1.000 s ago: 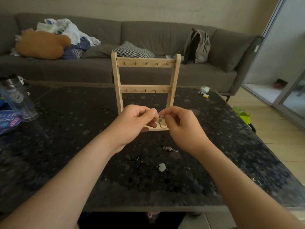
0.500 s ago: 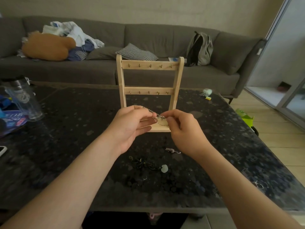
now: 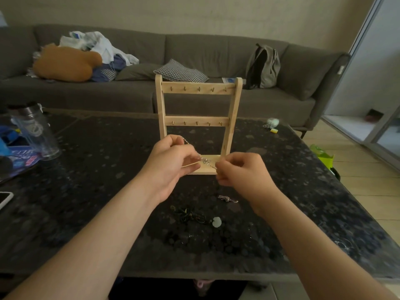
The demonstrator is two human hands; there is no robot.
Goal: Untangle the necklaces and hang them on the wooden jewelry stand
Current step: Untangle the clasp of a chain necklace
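Observation:
A thin silver necklace (image 3: 205, 161) is stretched between my two hands, just in front of the base of the wooden jewelry stand (image 3: 198, 88). My left hand (image 3: 173, 161) pinches one part of the chain, which runs up over its fingers. My right hand (image 3: 240, 172) pinches the other end. The stand is upright with two rails of small hooks, all bare. On the table below my hands lie a black cord necklace with a pale round pendant (image 3: 194, 217) and a small silver piece (image 3: 226, 198).
The dark speckled table (image 3: 97, 159) carries a clear bottle (image 3: 35, 131) and a blue packet at the left, a phone (image 3: 4, 199) at the left edge, small items (image 3: 271, 124) at the far right. A grey sofa with cushions, clothes and a backpack stands behind.
My hands have drawn slightly apart, pulling the silver chain out between them. The view has shifted a little; the stand and the pieces on the table have not moved.

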